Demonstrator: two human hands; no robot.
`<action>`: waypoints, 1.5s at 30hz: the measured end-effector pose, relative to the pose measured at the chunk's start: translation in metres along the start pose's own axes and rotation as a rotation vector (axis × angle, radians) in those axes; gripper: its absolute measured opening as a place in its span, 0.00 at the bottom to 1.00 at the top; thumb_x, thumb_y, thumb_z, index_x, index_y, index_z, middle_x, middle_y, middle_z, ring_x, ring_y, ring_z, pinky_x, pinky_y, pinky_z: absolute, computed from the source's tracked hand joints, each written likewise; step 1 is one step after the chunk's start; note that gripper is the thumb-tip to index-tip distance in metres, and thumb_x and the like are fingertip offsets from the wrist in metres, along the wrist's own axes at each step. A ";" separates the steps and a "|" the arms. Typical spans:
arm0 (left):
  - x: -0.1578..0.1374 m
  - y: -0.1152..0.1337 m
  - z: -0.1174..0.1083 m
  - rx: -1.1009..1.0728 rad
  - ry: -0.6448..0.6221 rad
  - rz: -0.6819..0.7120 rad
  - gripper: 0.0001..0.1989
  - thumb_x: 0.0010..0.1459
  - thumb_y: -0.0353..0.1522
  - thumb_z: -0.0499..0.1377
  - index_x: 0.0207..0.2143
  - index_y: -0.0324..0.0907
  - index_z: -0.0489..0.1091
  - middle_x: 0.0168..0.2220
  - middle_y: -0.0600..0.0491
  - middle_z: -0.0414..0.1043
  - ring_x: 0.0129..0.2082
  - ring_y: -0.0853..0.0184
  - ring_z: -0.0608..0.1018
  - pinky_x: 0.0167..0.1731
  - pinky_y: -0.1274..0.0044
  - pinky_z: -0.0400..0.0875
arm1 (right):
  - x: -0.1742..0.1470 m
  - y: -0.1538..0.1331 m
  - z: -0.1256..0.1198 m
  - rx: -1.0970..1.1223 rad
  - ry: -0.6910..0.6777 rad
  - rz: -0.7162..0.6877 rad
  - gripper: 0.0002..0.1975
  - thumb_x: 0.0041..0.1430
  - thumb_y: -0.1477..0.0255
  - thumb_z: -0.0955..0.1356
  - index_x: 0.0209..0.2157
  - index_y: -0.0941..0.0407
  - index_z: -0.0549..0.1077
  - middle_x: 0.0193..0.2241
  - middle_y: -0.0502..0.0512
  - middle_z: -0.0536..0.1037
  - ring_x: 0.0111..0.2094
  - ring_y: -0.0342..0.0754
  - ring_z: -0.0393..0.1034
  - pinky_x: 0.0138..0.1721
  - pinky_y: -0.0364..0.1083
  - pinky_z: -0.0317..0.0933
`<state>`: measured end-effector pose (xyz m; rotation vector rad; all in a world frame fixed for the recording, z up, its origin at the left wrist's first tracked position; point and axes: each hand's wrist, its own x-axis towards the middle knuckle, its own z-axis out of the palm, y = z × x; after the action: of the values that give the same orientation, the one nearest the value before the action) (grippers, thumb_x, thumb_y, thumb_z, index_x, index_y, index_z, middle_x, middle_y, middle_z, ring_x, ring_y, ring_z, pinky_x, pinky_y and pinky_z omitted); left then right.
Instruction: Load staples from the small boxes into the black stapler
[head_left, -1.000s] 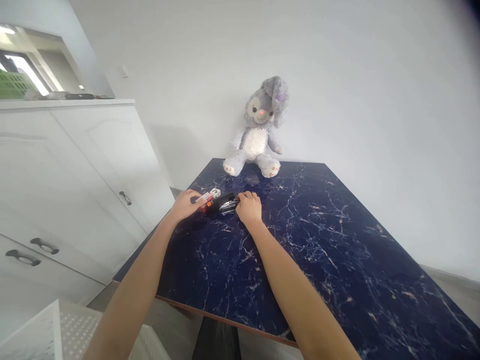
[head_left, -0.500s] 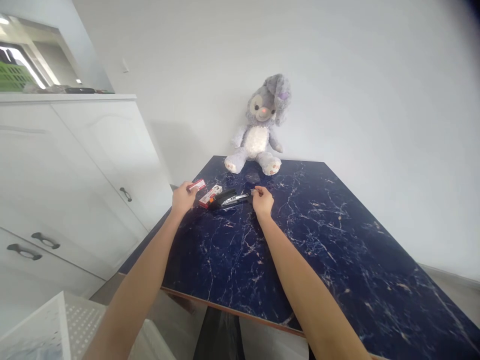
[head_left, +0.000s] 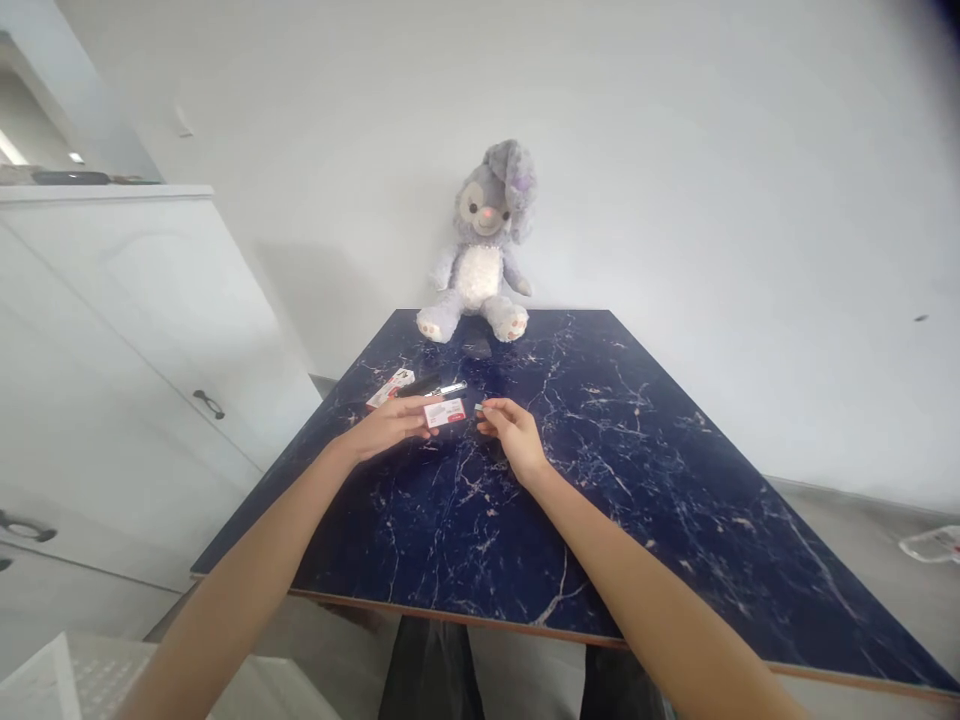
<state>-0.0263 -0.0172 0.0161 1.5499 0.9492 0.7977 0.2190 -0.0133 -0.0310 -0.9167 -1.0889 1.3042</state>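
My left hand (head_left: 386,428) grips a small red-and-white staple box (head_left: 445,412) between its fingers, held just above the table. Facing the box's right end, my right hand (head_left: 516,435) pinches a small pale piece (head_left: 479,408), which looks like a short strip of staples. A narrow gap separates that piece from the box. Behind the left hand lies a black stapler (head_left: 450,389), swung open with its silver metal rail showing and partly hidden by the hand and box. Left of it rests a second red-and-white box (head_left: 391,386).
A dark blue marble-patterned table (head_left: 600,500) spreads beneath my hands. At its far edge a grey plush rabbit (head_left: 480,250) sits against the white wall. White cabinets (head_left: 150,330) stand on the left, and a white perforated container (head_left: 97,675) is low at the lower left.
My left hand has brought its box to the right and nearer, in front of the stapler. My right hand has drawn slightly nearer, still pinching the small piece. The view has shifted right.
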 end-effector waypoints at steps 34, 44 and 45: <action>0.011 -0.016 0.022 -0.097 0.189 -0.075 0.17 0.59 0.40 0.63 0.46 0.41 0.72 0.39 0.49 0.79 0.35 0.64 0.81 0.36 0.73 0.76 | 0.001 -0.024 -0.010 0.099 -0.336 0.191 0.16 0.54 0.66 0.73 0.44 0.55 0.75 0.35 0.53 0.79 0.33 0.43 0.73 0.38 0.43 0.68; 0.010 -0.010 0.018 -0.268 0.140 -0.168 0.20 0.60 0.39 0.62 0.50 0.38 0.72 0.39 0.43 0.79 0.37 0.61 0.82 0.32 0.75 0.78 | 0.008 0.002 0.002 0.002 -0.011 0.093 0.09 0.56 0.69 0.70 0.39 0.57 0.75 0.28 0.52 0.80 0.27 0.43 0.74 0.37 0.46 0.71; 0.010 -0.011 0.019 -0.218 0.131 -0.182 0.19 0.59 0.38 0.63 0.51 0.39 0.72 0.40 0.45 0.79 0.37 0.62 0.81 0.31 0.76 0.77 | 0.008 0.002 0.002 0.005 -0.016 0.090 0.09 0.56 0.68 0.70 0.39 0.57 0.75 0.28 0.52 0.80 0.27 0.44 0.74 0.37 0.46 0.71</action>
<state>-0.0063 -0.0156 0.0021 1.2171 1.0456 0.8500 0.2162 -0.0055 -0.0319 -0.9625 -1.0659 1.3899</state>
